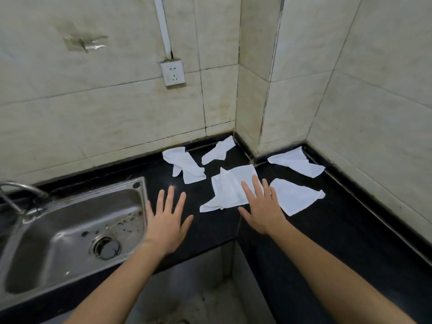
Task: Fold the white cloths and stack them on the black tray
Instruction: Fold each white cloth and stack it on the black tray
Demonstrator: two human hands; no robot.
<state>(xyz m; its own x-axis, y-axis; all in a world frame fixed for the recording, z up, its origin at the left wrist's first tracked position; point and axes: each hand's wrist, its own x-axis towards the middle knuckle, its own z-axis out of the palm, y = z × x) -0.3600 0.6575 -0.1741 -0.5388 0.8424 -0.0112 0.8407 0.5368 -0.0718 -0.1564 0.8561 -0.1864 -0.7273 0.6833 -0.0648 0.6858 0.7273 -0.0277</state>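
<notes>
Several crumpled white cloths lie scattered on the black counter (327, 235) in the corner. The largest cloth (228, 190) is in the middle, and my right hand (261, 206) is spread flat with its fingertips over that cloth's right part. Another cloth (294, 196) lies just right of that hand. One cloth (184, 166) sits behind to the left, one (218, 150) near the back wall, and one (297, 162) at the far right. My left hand (167, 220) hovers open with spread fingers over bare counter beside the sink. No black tray is in view.
A steel sink (70, 230) with a drain and a tap (23, 190) fills the left side. Tiled walls enclose the counter at the back and right, with a wall socket (173, 73) above. The counter's inner front edge drops to the floor (187, 288) between my arms.
</notes>
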